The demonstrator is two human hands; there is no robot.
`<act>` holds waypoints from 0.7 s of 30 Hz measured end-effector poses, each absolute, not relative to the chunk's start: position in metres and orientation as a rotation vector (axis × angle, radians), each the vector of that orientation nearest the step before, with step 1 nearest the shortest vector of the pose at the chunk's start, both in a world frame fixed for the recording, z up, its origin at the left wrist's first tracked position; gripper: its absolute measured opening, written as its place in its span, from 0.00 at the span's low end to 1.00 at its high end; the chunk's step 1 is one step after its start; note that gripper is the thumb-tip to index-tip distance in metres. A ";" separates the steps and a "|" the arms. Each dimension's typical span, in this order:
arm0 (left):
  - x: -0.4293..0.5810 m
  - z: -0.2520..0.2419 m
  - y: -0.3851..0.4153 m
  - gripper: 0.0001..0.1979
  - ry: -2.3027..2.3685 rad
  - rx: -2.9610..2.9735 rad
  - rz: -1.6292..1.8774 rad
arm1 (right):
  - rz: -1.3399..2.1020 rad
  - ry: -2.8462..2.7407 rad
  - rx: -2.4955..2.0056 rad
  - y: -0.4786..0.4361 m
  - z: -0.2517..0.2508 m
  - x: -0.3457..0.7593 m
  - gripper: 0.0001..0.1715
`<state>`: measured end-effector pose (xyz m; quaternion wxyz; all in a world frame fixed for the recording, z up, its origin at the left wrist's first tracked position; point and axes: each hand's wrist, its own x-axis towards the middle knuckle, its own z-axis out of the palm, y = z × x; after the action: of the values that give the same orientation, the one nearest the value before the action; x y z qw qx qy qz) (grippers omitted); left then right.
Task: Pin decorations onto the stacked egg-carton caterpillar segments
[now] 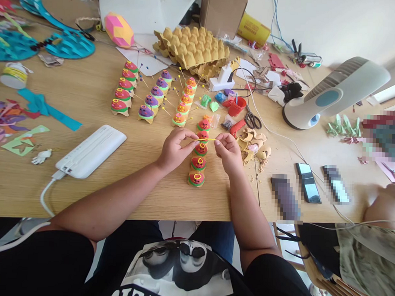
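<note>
Between my left hand point(180, 147) and my right hand point(227, 151) a thin yellow strand point(207, 139), which looks like soft clay, is stretched level. Each hand pinches one end between thumb and fingers. Just below the strand runs a row of red and green egg-carton cups point(197, 164) with small faces. Yellow rings lie on the nearer cups; the farther ones are partly behind the strand. Beyond my hands stand three more decorated carton rows: a red one point(122, 93), a purple one point(150, 100) and an orange one point(183, 108), the latter two with pin-like feelers.
A white power bank point(91, 151) lies to the left, cabled. Scissors point(253, 120), a red cup point(237, 107) and torn carton pieces point(254, 145) are to the right. Farther right are a white fan point(335, 94), phones point(308, 183) and another person's arm point(385, 204). Egg trays point(191, 46) sit behind.
</note>
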<state>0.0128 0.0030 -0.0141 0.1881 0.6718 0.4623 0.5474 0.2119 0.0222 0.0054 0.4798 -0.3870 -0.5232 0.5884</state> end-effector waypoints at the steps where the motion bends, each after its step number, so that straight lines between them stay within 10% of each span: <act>1: 0.013 -0.015 0.003 0.04 1.300 1.882 1.522 | 1.438 -1.274 -0.941 0.022 0.005 0.212 0.25; 21: 0.014 -0.008 -0.004 0.10 1.067 2.015 1.417 | 1.517 -1.348 -0.910 0.015 0.006 0.208 0.22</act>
<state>0.0136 -0.0037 -0.0075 0.2267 0.7311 0.3870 0.5142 0.2078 0.0152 0.0058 0.4426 -0.3667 -0.5436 0.6117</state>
